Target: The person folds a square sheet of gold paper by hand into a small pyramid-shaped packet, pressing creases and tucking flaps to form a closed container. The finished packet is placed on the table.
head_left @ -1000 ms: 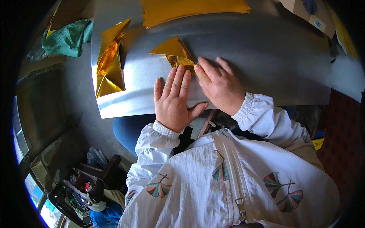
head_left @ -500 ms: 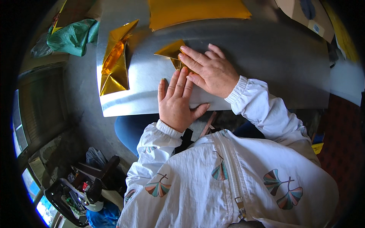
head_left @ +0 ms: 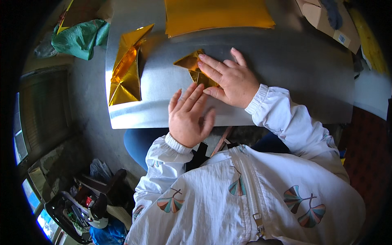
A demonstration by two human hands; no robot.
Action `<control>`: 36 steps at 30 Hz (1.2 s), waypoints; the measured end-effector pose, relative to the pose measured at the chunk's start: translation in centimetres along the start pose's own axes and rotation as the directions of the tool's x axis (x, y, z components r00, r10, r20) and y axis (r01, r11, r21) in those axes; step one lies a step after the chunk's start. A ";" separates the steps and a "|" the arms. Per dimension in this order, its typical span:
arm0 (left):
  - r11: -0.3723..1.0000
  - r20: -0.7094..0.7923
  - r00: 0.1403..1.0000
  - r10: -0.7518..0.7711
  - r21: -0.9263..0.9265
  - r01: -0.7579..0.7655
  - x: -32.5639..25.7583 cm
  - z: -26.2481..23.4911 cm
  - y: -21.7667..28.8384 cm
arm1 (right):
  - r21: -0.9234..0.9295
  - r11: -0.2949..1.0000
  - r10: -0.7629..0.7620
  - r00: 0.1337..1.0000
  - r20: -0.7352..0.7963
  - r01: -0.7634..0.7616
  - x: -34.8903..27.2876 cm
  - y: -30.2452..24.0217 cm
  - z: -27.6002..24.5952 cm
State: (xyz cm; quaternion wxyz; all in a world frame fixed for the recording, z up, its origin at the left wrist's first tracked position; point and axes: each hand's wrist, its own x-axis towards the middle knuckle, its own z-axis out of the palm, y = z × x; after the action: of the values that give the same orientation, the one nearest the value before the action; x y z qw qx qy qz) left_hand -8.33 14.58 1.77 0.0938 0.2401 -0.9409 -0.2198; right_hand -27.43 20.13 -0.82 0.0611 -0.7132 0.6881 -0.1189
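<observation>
A folded piece of shiny gold foil paper (head_left: pixel 189 62) lies on the metal table in front of me, one pointed corner sticking out to the left. My right hand (head_left: pixel 236 81) rests flat over its right part, fingers stretched and hiding much of it. At the near edge of the paper is my left hand (head_left: pixel 187 117), fingers extended and thumb apart, its fingertips at or just touching that edge. Further left lies another folded gold foil piece (head_left: pixel 126 67), long and pointed with a raised crumpled middle; neither hand touches it.
A stack of flat gold sheets (head_left: pixel 220 18) sits at the table's far side. The metal table (head_left: pixel 302 77) ends just before my lap. A cardboard box (head_left: pixel 326 24) stands at the far right, and a green plastic bag (head_left: pixel 77 40) lies beyond the left edge.
My left hand has drawn back slightly toward me, its thumb lifting and blurred, uncovering more of the paper's near part. My right hand stays on the paper. The whole view has shifted a little.
</observation>
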 end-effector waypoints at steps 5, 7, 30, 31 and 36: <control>0.975 -0.084 0.987 0.138 0.189 -0.120 3.4 -0.7 -1.3 | -0.019 1.000 0.023 0.992 0.120 -0.021 0.3 -0.2 -0.5; 0.969 -0.031 0.989 0.145 0.209 -0.135 5.4 0.2 -1.7 | -0.034 0.999 0.022 0.990 0.140 -0.017 0.4 -0.2 -0.5; 0.961 -0.077 0.996 0.048 0.274 -0.025 5.3 1.4 -3.7 | 0.030 1.000 0.009 1.000 -0.016 -0.009 0.1 -0.4 0.1; 0.953 -0.071 0.996 0.054 0.302 -0.030 5.1 1.2 -4.0 | 0.031 0.999 0.011 1.000 -0.010 -0.011 0.1 -0.4 0.1; 0.905 -0.115 0.993 -0.017 0.421 0.064 4.6 -0.4 -6.1 | 0.013 1.000 0.012 1.000 0.004 -0.012 -0.1 -0.5 0.1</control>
State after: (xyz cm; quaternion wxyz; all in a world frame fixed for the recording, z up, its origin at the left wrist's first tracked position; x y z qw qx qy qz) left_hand -9.64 7.32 -0.33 0.0859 0.2857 -0.9545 0.0013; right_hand -26.89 20.20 -0.75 0.0680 -0.7087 0.6916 -0.1216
